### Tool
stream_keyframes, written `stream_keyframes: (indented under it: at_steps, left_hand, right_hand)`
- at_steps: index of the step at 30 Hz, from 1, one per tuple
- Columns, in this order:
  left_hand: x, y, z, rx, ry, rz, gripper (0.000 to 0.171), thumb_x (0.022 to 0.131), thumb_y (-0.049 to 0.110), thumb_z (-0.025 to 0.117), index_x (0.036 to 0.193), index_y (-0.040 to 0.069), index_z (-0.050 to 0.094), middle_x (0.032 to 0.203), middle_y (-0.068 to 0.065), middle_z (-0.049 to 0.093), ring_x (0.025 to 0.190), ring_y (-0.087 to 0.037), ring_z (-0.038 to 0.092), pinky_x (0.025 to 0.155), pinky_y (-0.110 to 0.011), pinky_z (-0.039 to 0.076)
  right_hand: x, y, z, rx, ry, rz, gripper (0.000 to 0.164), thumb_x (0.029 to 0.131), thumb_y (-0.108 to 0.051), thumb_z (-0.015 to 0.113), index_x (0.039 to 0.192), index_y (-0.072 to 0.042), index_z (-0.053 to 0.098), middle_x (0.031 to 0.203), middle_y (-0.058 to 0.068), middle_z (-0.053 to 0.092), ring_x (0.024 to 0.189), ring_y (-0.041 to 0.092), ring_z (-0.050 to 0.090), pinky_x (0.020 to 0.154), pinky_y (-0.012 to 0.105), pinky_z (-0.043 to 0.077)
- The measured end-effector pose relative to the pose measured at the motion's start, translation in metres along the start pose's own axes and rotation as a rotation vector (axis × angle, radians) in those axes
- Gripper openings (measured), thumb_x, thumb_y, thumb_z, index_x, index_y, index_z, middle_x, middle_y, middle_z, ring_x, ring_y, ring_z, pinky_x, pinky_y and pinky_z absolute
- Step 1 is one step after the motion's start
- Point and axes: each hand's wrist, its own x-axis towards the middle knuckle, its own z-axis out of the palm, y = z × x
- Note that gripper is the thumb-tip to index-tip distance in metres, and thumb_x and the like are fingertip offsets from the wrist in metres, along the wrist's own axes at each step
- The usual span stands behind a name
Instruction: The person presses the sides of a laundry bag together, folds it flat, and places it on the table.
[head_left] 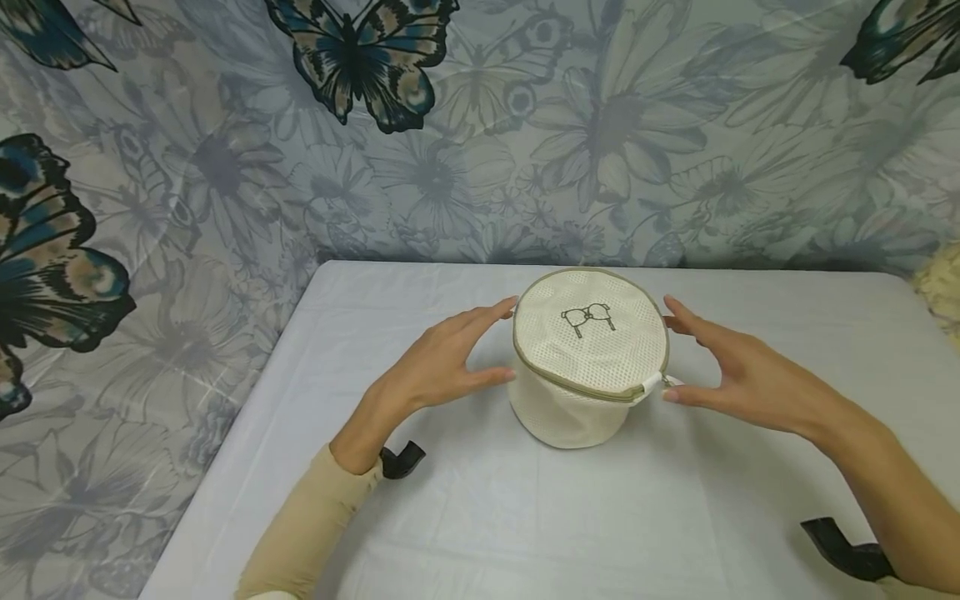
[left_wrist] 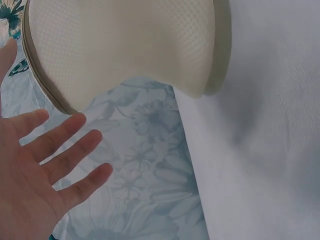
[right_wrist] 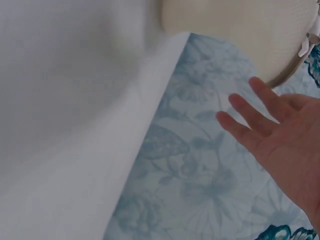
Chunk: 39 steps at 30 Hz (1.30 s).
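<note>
A cream mesh zippered bag (head_left: 570,421), round like a short drum, stands on the white table. Its lid (head_left: 555,333) carries a dark outline of eyeglasses and is edged by an olive zipper (head_left: 577,389). At the bag's left side is my left hand (head_left: 442,358), thumb and fingers spread, fingertips right at the rim. My right hand (head_left: 738,371) spreads likewise on the other side, its thumb near the zipper pull (head_left: 667,381). In the left wrist view the left fingers (left_wrist: 75,155) are straight and apart beside the mesh wall (left_wrist: 125,40).
The white-covered table (head_left: 465,517) meets a wall hanging (head_left: 480,183) printed with flowers and butterflies at the back and left. Something pale yellow and ruffled (head_left: 941,283) shows at the right edge. A black strap piece (head_left: 847,550) juts from the right wrist.
</note>
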Motion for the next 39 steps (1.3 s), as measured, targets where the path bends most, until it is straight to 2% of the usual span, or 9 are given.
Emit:
stream_keyframes:
  at_steps: [3, 8, 16, 21, 24, 28, 30, 34, 39]
  left_hand:
    - [0.003, 0.002, 0.003, -0.007, 0.007, 0.011, 0.084, 0.091, 0.060, 0.063, 0.159, 0.032, 0.022, 0.153, 0.006, 0.042, 0.139, -0.017, 0.042, 0.111, -0.045, 0.039]
    - [0.006, 0.005, 0.007, -0.017, 0.023, 0.010, 0.080, 0.091, 0.056, 0.065, 0.157, 0.033, 0.027, 0.153, 0.003, 0.043, 0.139, -0.018, 0.042, 0.111, -0.044, 0.038]
    - [0.010, 0.004, 0.012, -0.034, 0.058, 0.042, 0.073, 0.093, 0.052, 0.064, 0.155, 0.028, 0.034, 0.150, 0.003, 0.047, 0.137, -0.014, 0.043, 0.111, -0.038, 0.039]
    - [0.012, 0.004, 0.013, -0.121, 0.103, 0.057, 0.065, 0.095, 0.044, 0.066, 0.151, 0.021, 0.043, 0.146, 0.004, 0.051, 0.131, -0.011, 0.049, 0.109, -0.032, 0.041]
    - [0.013, 0.005, 0.015, -0.218, 0.127, 0.028, 0.062, 0.094, 0.040, 0.069, 0.148, 0.018, 0.047, 0.142, 0.004, 0.054, 0.123, -0.010, 0.055, 0.103, -0.029, 0.045]
    - [0.013, 0.007, 0.017, -0.354, 0.145, -0.040, 0.063, 0.090, 0.035, 0.075, 0.145, 0.016, 0.050, 0.140, 0.004, 0.056, 0.114, -0.010, 0.060, 0.096, -0.027, 0.051]
    - [0.013, 0.007, 0.017, -0.422, 0.148, -0.079, 0.063, 0.088, 0.031, 0.078, 0.143, 0.016, 0.052, 0.138, 0.003, 0.057, 0.110, -0.011, 0.063, 0.092, -0.027, 0.053]
    - [0.013, 0.009, 0.016, -0.555, 0.135, -0.160, 0.064, 0.084, 0.023, 0.082, 0.142, 0.017, 0.055, 0.138, 0.000, 0.057, 0.104, -0.013, 0.066, 0.087, -0.026, 0.056]
    - [0.013, 0.009, 0.015, -0.639, 0.105, -0.225, 0.066, 0.083, 0.020, 0.083, 0.143, 0.018, 0.054, 0.142, 0.000, 0.054, 0.105, -0.015, 0.066, 0.086, -0.026, 0.056]
  right_hand:
    - [0.001, -0.001, 0.002, 0.018, 0.004, -0.008, 0.108, 0.081, -0.037, 0.084, 0.161, -0.031, 0.011, 0.149, 0.018, 0.046, 0.128, 0.047, 0.047, 0.097, 0.066, 0.038]
    - [0.004, -0.001, 0.005, 0.044, 0.013, -0.029, 0.106, 0.081, -0.035, 0.084, 0.160, -0.033, 0.013, 0.147, 0.011, 0.049, 0.129, 0.042, 0.047, 0.098, 0.065, 0.038]
    - [0.007, -0.002, 0.006, 0.035, 0.012, -0.015, 0.100, 0.082, -0.038, 0.082, 0.160, -0.030, 0.019, 0.155, 0.012, 0.039, 0.127, 0.043, 0.048, 0.096, 0.068, 0.039]
    - [0.008, -0.003, 0.011, 0.054, 0.051, -0.051, 0.098, 0.083, -0.032, 0.082, 0.160, -0.027, 0.021, 0.155, 0.013, 0.039, 0.123, 0.042, 0.054, 0.093, 0.063, 0.045]
    - [0.009, -0.005, 0.016, 0.144, 0.060, -0.078, 0.095, 0.086, -0.022, 0.081, 0.160, -0.023, 0.021, 0.158, 0.013, 0.034, 0.121, 0.028, 0.059, 0.093, 0.040, 0.054]
    - [0.011, -0.007, 0.022, 0.318, 0.040, -0.076, 0.094, 0.088, -0.012, 0.077, 0.160, -0.023, 0.019, 0.160, 0.014, 0.028, 0.117, -0.001, 0.056, 0.090, 0.016, 0.051]
    - [0.011, -0.008, 0.024, 0.351, 0.037, -0.065, 0.094, 0.088, -0.012, 0.077, 0.160, -0.024, 0.019, 0.159, 0.015, 0.030, 0.114, -0.009, 0.054, 0.087, 0.016, 0.052]
    - [0.011, -0.010, 0.025, 0.332, 0.049, -0.044, 0.095, 0.087, -0.014, 0.079, 0.160, -0.024, 0.020, 0.155, 0.016, 0.037, 0.111, -0.009, 0.055, 0.084, 0.018, 0.054]
    - [0.012, -0.012, 0.026, 0.318, 0.062, -0.036, 0.094, 0.085, -0.016, 0.081, 0.159, -0.023, 0.024, 0.151, 0.016, 0.042, 0.111, -0.009, 0.055, 0.085, 0.015, 0.052]
